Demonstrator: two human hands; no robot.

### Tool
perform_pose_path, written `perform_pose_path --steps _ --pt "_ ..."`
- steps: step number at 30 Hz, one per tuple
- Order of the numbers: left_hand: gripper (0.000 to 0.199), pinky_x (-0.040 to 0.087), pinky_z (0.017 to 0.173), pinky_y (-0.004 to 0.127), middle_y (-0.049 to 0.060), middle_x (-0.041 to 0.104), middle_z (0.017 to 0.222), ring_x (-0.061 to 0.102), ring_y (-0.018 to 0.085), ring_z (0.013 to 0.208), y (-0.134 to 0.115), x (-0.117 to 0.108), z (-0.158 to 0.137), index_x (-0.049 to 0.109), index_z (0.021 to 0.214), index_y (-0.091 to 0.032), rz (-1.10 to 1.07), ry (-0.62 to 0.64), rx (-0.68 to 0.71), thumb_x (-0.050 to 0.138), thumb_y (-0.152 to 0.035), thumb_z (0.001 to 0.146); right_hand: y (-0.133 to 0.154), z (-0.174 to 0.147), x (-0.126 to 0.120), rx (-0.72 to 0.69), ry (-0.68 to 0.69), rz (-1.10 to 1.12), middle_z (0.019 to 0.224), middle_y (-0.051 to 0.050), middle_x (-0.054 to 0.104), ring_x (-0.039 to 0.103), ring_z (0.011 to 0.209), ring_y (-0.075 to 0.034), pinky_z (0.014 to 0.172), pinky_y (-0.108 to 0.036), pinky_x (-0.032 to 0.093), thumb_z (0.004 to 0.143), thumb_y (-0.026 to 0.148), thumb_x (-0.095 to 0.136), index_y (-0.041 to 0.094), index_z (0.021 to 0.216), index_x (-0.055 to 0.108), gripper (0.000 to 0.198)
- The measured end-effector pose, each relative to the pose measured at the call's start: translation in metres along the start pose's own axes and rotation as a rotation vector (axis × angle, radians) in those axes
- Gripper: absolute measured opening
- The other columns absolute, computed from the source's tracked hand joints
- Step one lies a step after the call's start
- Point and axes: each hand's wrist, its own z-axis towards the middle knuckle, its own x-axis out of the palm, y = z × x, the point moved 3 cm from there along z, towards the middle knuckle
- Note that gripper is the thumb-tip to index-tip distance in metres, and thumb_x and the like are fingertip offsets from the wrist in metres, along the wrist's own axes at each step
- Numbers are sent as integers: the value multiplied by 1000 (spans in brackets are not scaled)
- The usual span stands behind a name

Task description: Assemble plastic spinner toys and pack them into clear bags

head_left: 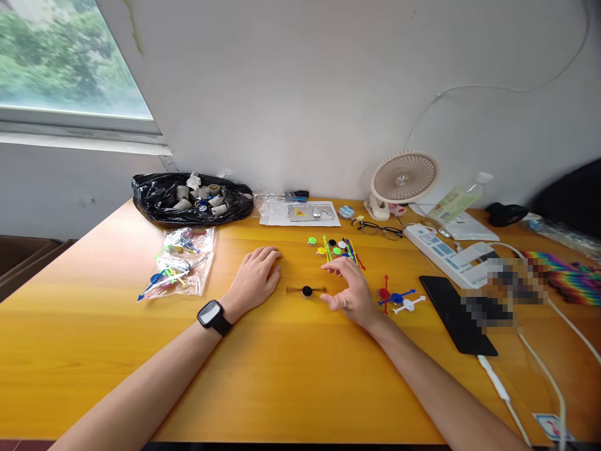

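Note:
A small black arrow spinner (307, 291) lies on the table between my hands, its pointer smeared as if turning. Just right of it hovers my right hand (350, 294), thumb and fingers spread apart, holding nothing. My left hand (253, 279) rests flat on the wood to the left of the spinner, with a watch on that wrist. Beside my right hand lie a red spinner (384, 294), a blue spinner (397, 299) and a white spinner (409, 305). Beyond it is a loose group of coloured discs (337, 251) and arrows (327, 248).
A clear bag of spinner parts (181, 263) lies left, with a black plastic bag (192, 200) behind. Along the back stand a fan (404, 178), eyeglasses (378, 230) and a bottle (457, 200). Right are a power strip (439, 254), a black phone (457, 316) and cables.

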Motion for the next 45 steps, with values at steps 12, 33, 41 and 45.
perform_pose_path --steps 12,33,41,45 --pt "27 45 111 48 9 63 136 55 29 132 -1 -1 0 57 129 -24 13 -4 14 48 -22 103 0 4 5 54 -52 11 103 -7 64 57 98 -25 90 -40 46 102 44 50 24 112 64 27" --pt "27 45 112 48 8 65 135 57 29 128 -3 -2 0 59 127 -25 20 -2 33 49 -23 103 10 5 3 53 -75 40 108 -9 68 62 108 -26 102 -43 44 112 41 36 24 111 65 34" --pt "26 46 112 47 8 65 135 57 28 128 -2 -1 0 59 127 -25 30 0 30 49 -23 103 9 5 4 27 -75 47 108 -7 68 62 108 -25 103 -42 43 112 37 38 24 111 65 30" --pt "27 46 113 48 7 65 135 57 28 128 -1 -2 0 60 127 -25 34 4 26 49 -23 103 8 4 4 27 -79 45 108 -7 68 62 107 -25 101 -42 44 112 38 38 25 112 65 30"
